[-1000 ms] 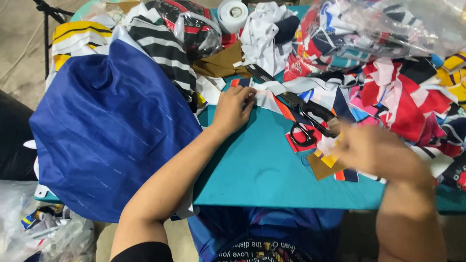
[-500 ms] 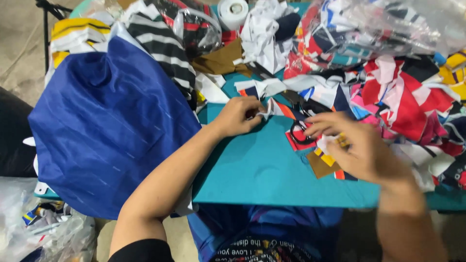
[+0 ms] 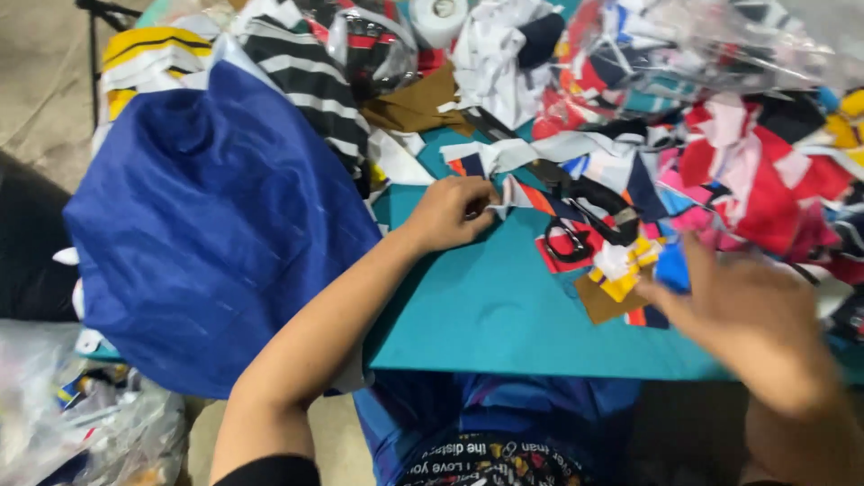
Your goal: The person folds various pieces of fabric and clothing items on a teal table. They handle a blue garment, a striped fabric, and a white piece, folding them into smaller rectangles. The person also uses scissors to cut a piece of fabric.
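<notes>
— On the teal tabletop (image 3: 486, 315), just right of the big blue cloth (image 3: 216, 225), where to look first?

— At the left hand (image 3: 447, 214): curled, fingertips pinched shut on the corner of a white scrap (image 3: 511, 193), right at the near edge of the heap of cuttings (image 3: 738, 171).

— And the right hand (image 3: 756, 315)?

— Blurred, low over the table's near edge, fingers spread wide, holding nothing, just beside a little stack of yellow and white pieces (image 3: 621, 270).

— How to handle that scrap well, then?

— Probably best to keep the pinch close to the corner, lift gently, and draw toward the bare teal patch, so as not to drag neighbouring strips along.

— Anything to mind?

— Black-handled scissors (image 3: 585, 229), lying just right of the scrap, between the two hands. Blades half buried under cloth, so cannot tell whether closed. Safer to reach around than across. Also worth laying the free right hand flat on the heap: loose pieces likely to slide on so smooth a surface.
</notes>
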